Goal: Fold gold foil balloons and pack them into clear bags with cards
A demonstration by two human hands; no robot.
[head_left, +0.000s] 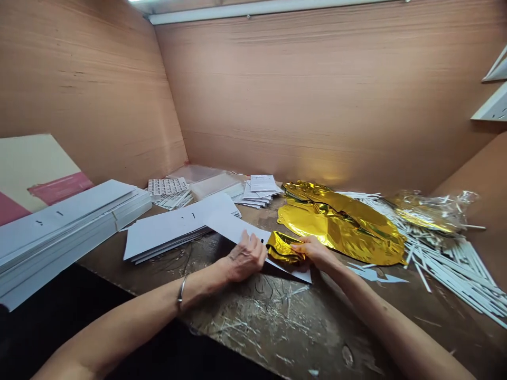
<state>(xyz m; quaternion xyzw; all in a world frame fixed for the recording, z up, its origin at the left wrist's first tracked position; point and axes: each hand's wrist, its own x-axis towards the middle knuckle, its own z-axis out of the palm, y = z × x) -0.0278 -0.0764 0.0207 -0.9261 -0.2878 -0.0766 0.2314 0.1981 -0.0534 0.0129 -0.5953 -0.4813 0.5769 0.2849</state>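
My left hand (247,256), with a metal bangle on its wrist, is closed at the near edge of a long white card (233,226). Its fingers curl over the card beside a small dark mark; the fingertips are partly hidden. A folded piece of shiny gold foil (284,247) lies over the card's right part. My right hand (317,252) pinches that foil at its right end. Just behind the right hand, flat gold foil balloons (348,227) lie in a loose pile.
White cards are stacked at left (130,208), with a smaller card pile (166,229) nearer. Behind are printed sheets (168,190), clear plastic sleeves (216,184) and white slips (262,183). White sticks (455,269) spread at right beneath a clear bag (435,208). Brown walls (301,95) enclose the table.
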